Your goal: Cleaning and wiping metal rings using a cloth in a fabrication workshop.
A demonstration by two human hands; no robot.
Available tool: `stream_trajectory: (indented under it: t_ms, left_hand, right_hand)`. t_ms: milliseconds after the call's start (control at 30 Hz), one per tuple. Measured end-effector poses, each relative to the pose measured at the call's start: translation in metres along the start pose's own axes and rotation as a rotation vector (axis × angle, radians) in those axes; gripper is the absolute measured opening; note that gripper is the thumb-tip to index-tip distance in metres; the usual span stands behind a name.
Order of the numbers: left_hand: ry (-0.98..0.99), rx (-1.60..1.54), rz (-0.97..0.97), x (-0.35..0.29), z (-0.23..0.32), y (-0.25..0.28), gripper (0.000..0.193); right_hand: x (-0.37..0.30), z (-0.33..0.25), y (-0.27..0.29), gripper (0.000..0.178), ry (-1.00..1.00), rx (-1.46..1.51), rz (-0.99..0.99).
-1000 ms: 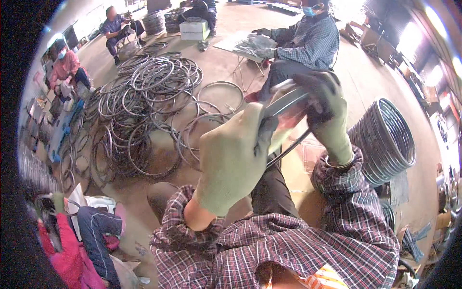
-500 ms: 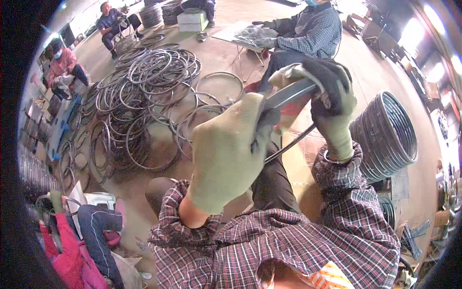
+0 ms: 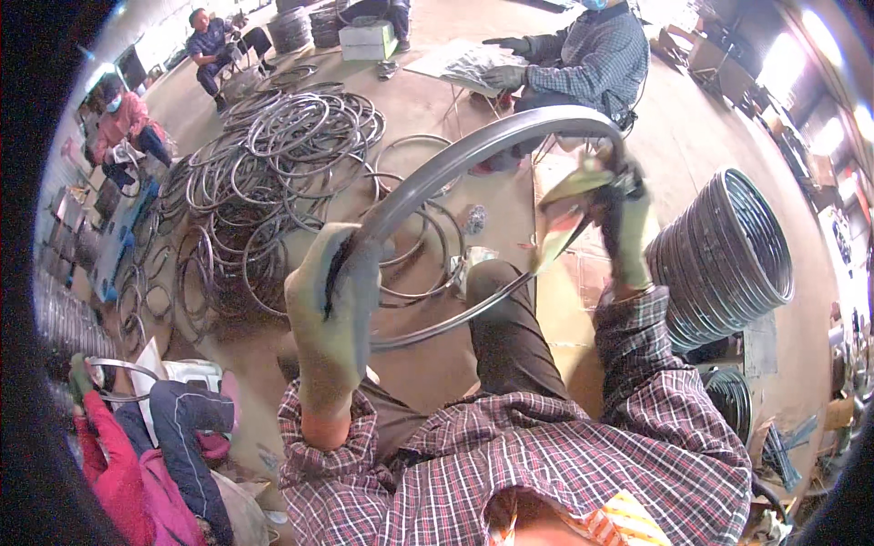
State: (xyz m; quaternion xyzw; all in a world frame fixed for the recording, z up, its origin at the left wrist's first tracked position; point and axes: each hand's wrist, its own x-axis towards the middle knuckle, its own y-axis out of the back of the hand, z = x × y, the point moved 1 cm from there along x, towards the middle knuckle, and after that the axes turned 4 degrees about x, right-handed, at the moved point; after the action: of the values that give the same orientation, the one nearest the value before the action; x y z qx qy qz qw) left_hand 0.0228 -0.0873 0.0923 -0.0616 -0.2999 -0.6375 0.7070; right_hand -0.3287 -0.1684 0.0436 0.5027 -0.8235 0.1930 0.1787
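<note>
A grey metal wheel rim (image 3: pixel 492 136) is held up tilted in front of my body, its lower curve passing over my knee. My left hand (image 3: pixel 332 305), in a pale knitted glove with a dark palm, is closed round its left side. At the rim's right side is my right hand (image 3: pixel 626 218), gloved alike and smeared by motion, its fingers wrapped about the rim. A pale cloth-like piece (image 3: pixel 566 214) shows at those fingers, too blurred to make out fully.
A large heap of loose rims (image 3: pixel 291 173) lies ahead to the left. A tilted stack of rims (image 3: pixel 719 264) stands at my right, beside flat cardboard (image 3: pixel 578 291). A co-worker in a checked shirt (image 3: pixel 583 68) sits ahead at a small table (image 3: pixel 446 68); a person in pink (image 3: pixel 127 473) sits near left.
My left hand has moved left and turned upright, and the rim has swung so that its broad arc shows. My right hand has shifted slightly down along it.
</note>
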Motion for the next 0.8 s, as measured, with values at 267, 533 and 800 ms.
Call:
stream_trajectory:
  t_ms: [267,533,800]
  left_hand:
    - [-0.463,0.232,0.180,0.027,0.048,-0.006,0.043]
    - [-0.296,0.533,-0.021,0.032,0.060,-0.028,0.020]
    - [-0.273,0.626,0.066,0.047,0.042,-0.026,0.019]
  right_hand:
    - [0.012,-0.125,-0.059,0.032,0.206,0.005,-0.391]
    - [-0.012,-0.067,-0.064,0.052,0.458,-0.440,-0.324]
    - [-0.073,0.120,0.030,0.032,-0.552,0.212,-0.090]
